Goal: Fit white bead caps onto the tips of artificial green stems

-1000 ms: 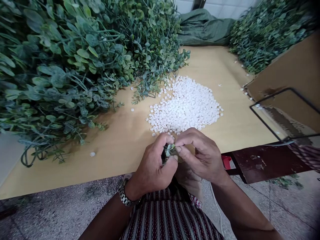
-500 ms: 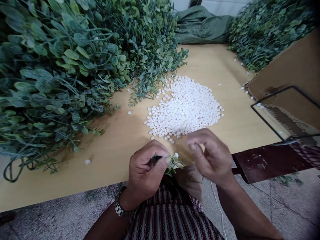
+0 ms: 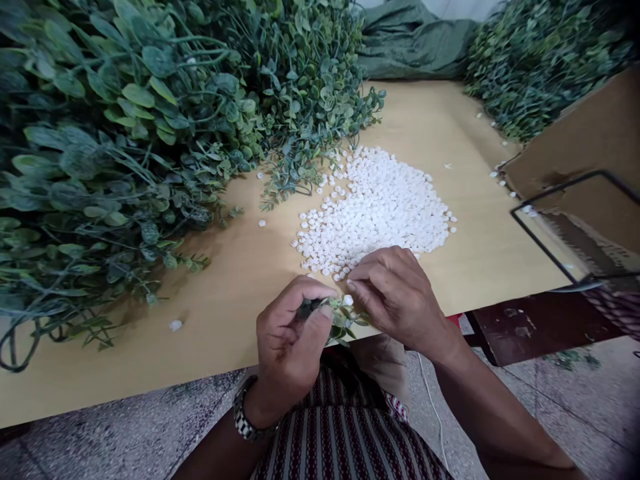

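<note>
My left hand [image 3: 293,340], with a metal-band watch at its wrist, pinches a small artificial leaf sprig [image 3: 343,323] between thumb and forefinger. On the sprig's upper end sits a small white piece [image 3: 347,301]. My right hand [image 3: 397,300] is beside the sprig, at the near edge of a heap of small round white plastic pieces [image 3: 380,200]. Its thumb and forefinger are pressed together; what is between the tips, if anything, is too small to make out.
Large bunches of artificial greenery [image 3: 165,120] cover the table's left side, and another bunch [image 3: 540,60] stands at the back right. A green cloth bundle [image 3: 420,40] lies at the back. On the right are torn cardboard [image 3: 580,140] and a black wire frame [image 3: 555,193].
My right hand has moved left and slightly up, its fingertips closing near the sprig and the heap's edge. My left hand still pinches the sprig in nearly the same place.
</note>
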Tool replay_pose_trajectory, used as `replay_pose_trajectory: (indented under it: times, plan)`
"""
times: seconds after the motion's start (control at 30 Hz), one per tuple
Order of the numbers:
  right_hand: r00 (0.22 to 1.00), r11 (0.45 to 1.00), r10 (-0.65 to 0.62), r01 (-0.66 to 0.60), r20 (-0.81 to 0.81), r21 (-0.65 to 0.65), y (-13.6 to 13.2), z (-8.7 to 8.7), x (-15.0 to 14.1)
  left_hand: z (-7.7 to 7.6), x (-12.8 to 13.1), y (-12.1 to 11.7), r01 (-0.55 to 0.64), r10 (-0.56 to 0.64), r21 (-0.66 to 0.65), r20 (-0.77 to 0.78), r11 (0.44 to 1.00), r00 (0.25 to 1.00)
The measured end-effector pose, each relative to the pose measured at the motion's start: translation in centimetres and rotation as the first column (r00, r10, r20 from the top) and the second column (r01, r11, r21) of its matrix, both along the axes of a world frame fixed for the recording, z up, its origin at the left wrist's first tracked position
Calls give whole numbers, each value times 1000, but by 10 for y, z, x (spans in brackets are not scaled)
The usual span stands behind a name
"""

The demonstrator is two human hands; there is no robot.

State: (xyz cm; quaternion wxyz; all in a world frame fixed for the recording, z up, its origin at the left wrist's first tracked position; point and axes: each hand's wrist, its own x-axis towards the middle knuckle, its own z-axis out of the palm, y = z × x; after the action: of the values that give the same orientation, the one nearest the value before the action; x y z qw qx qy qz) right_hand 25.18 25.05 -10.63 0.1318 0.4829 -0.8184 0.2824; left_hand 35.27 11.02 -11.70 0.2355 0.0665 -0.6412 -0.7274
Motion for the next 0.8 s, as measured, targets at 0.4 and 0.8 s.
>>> replay_pose_trajectory:
  times: [0.4,0.8]
  plan:
    - [770,894,286,1,570,-449,4,12,14,8,-2,-2,76,-67,-125,74,989,995]
    - [732,859,388,-68,560,-507,3,6,17,10,-3,2,111,-115,-68,-50,991,992]
